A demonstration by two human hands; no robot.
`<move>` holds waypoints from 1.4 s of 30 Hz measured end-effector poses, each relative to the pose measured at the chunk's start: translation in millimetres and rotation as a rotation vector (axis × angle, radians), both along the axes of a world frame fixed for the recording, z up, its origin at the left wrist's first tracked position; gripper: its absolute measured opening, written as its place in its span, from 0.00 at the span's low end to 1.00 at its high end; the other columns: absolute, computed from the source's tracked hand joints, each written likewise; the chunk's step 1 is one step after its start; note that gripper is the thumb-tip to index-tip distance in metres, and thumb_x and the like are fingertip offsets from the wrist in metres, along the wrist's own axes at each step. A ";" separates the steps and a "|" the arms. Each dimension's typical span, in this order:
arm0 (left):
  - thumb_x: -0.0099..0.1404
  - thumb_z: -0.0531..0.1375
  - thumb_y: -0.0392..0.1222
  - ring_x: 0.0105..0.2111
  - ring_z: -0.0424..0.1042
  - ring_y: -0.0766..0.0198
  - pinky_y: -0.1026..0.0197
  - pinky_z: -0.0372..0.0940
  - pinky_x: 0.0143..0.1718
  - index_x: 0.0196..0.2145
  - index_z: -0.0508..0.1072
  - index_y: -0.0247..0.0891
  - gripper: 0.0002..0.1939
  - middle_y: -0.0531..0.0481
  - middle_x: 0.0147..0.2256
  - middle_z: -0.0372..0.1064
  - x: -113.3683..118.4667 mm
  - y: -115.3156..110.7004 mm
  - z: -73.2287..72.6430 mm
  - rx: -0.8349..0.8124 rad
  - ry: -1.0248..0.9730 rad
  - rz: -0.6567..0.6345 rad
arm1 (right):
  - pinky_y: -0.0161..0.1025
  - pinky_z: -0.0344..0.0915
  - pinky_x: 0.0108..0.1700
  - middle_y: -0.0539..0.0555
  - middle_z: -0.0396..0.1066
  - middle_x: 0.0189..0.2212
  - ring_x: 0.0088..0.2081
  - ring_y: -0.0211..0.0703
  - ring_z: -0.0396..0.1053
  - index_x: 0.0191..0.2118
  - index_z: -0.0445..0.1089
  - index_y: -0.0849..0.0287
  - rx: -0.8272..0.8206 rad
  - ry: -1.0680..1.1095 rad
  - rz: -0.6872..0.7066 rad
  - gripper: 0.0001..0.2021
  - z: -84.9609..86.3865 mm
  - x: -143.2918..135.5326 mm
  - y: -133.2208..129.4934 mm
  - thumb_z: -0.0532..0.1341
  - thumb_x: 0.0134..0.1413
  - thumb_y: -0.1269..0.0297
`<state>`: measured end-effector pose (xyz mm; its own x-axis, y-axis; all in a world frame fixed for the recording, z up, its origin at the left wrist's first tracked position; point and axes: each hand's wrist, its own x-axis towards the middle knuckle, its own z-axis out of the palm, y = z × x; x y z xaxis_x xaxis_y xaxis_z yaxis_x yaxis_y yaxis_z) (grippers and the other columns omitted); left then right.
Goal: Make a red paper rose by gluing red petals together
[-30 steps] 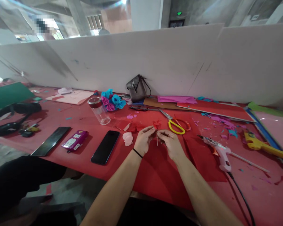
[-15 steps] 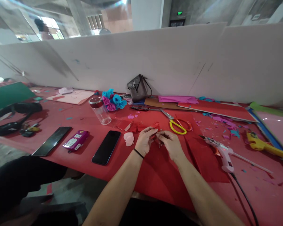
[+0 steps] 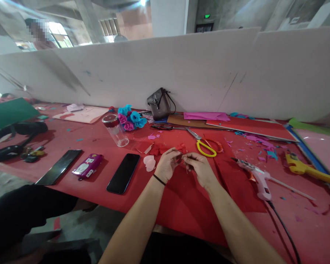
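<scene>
My left hand [image 3: 166,165], with a black band at the wrist, is closed on a piece of red paper [image 3: 182,147] above the red table. Close beside it, my right hand [image 3: 200,168] has its fingers pinched together at the lower side of the same red piece. A thin stem-like bit hangs below the fingertips; its details are too small to tell. Pale pink paper petals [image 3: 149,163] lie left of my left hand. Scissors with yellow handles [image 3: 206,148] rest just beyond my right hand. Under my forearms spreads red paper [image 3: 192,205].
A black phone [image 3: 123,173], a purple device [image 3: 88,166] and a clear jar [image 3: 116,132] are on the left. Paper flowers [image 3: 132,118] and a dark bag [image 3: 160,104] stand behind. Pink [image 3: 260,179] and yellow [image 3: 305,168] glue guns lie right. A person [image 3: 40,35] is beyond the partition.
My hands stay at nearly the same place, with the fingers shifted slightly around the red piece. The person beyond the partition appears further left and larger.
</scene>
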<state>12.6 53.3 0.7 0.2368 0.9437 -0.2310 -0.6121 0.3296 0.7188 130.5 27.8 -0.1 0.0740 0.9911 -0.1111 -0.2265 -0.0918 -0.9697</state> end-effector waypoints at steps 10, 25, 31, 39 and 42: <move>0.42 0.68 0.34 0.24 0.68 0.72 0.68 0.60 0.27 0.26 0.69 0.36 0.13 0.56 0.25 0.70 0.2 -0.5 2.2 0.008 0.041 0.045 | 0.34 0.51 0.22 0.46 0.65 0.15 0.18 0.33 0.56 0.22 0.72 0.58 0.024 -0.044 0.059 0.07 -5.2 -0.4 0.2 0.65 0.33 0.61; 0.38 0.69 0.30 0.28 0.71 0.68 0.63 0.65 0.37 0.27 0.73 0.34 0.15 0.53 0.26 0.71 0.5 3.7 -9.3 0.120 -0.014 0.002 | 0.36 0.57 0.28 0.46 0.65 0.19 0.23 0.36 0.59 0.24 0.70 0.57 0.181 -0.060 -0.033 0.10 -3.5 1.6 1.0 0.67 0.36 0.56; 0.36 0.71 0.34 0.28 0.72 0.64 0.61 0.66 0.34 0.22 0.75 0.36 0.11 0.52 0.23 0.72 0.1 2.0 -8.3 0.181 0.023 0.085 | 0.39 0.63 0.34 0.50 0.71 0.25 0.28 0.41 0.65 0.26 0.71 0.56 0.292 -0.204 -0.054 0.08 -5.2 1.8 -0.3 0.65 0.40 0.58; 0.37 0.72 0.38 0.30 0.72 0.63 0.61 0.66 0.35 0.20 0.75 0.36 0.11 0.50 0.25 0.73 1.7 -1.7 -4.3 0.280 0.117 0.078 | 0.40 0.64 0.35 0.50 0.71 0.24 0.28 0.42 0.65 0.28 0.72 0.55 0.375 -0.316 -0.109 0.05 -7.0 -0.4 -4.7 0.60 0.45 0.62; 0.34 0.73 0.36 0.27 0.70 0.68 0.64 0.65 0.34 0.24 0.76 0.36 0.15 0.53 0.23 0.72 3.9 -2.1 -5.7 0.236 0.095 0.103 | 0.39 0.63 0.33 0.51 0.71 0.24 0.27 0.42 0.65 0.27 0.71 0.55 0.354 -0.346 -0.161 0.06 -3.0 -1.7 -6.7 0.61 0.45 0.60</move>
